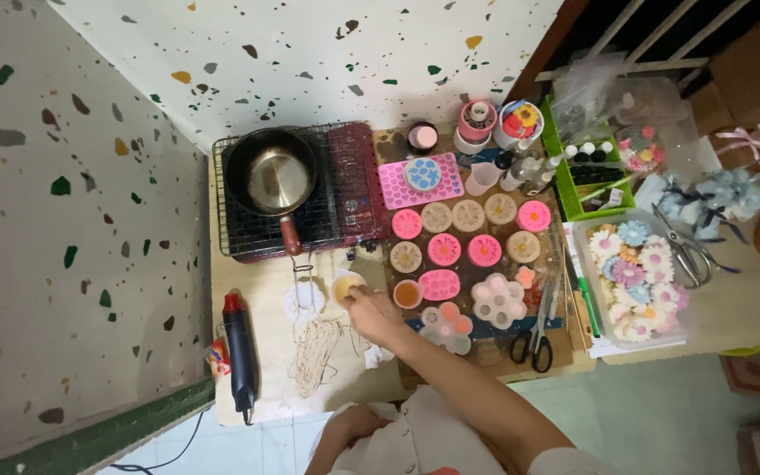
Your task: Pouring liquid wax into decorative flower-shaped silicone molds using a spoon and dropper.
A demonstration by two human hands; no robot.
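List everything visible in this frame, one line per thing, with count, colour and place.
pan: one, dark with metal inside, on the stove.
stove: one, red with a black wire rack, top left of the table.
heat gun: one, black with a red tip, left edge.
strings: a bundle, pale, beside the heat gun.
small cup: one, white with yellowish fill, at the right hand.
round moulds: about ten, pink and cream, centre.
scissors: one pair, black handles, lower right.
flower pieces: many, pastel, in a white tray at right.
green basket: one, holding bottles, upper right.
right hand: at the small cup; grip unclear.
left hand: near the body, bottom edge.
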